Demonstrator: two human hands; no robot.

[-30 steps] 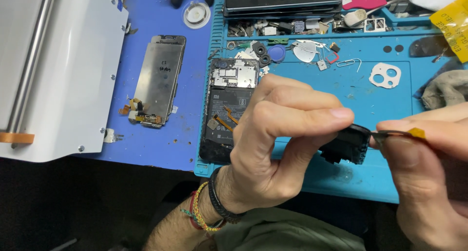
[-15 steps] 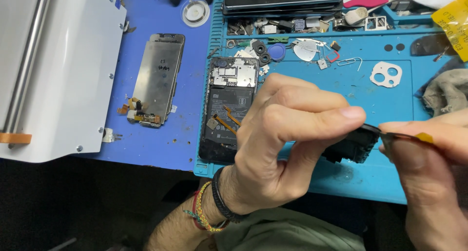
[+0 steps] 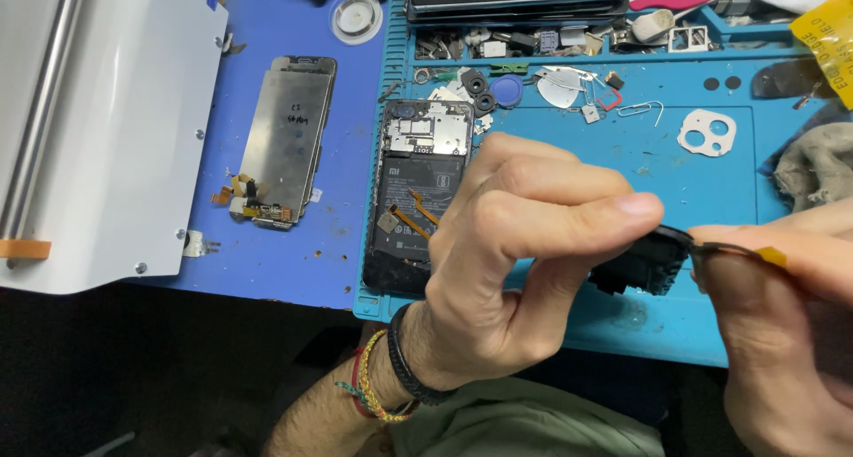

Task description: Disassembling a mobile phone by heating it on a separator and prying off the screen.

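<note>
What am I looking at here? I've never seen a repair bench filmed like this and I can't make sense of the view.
The picture comes from a camera worn on a person's head, looking down at their own two bare hands. The left hand, with braided bands on its wrist, pinches a small black plastic part. The right hand holds a thin dark tool with a yellow tip against that part. Beneath them lies a teal rubber work mat. On it rests an opened black phone with its battery and orange ribbon cables showing, plus a white camera-shaped cutout and small loose bits. To the left, on a blue mat, lies a detached phone screen panel, face down.
</note>
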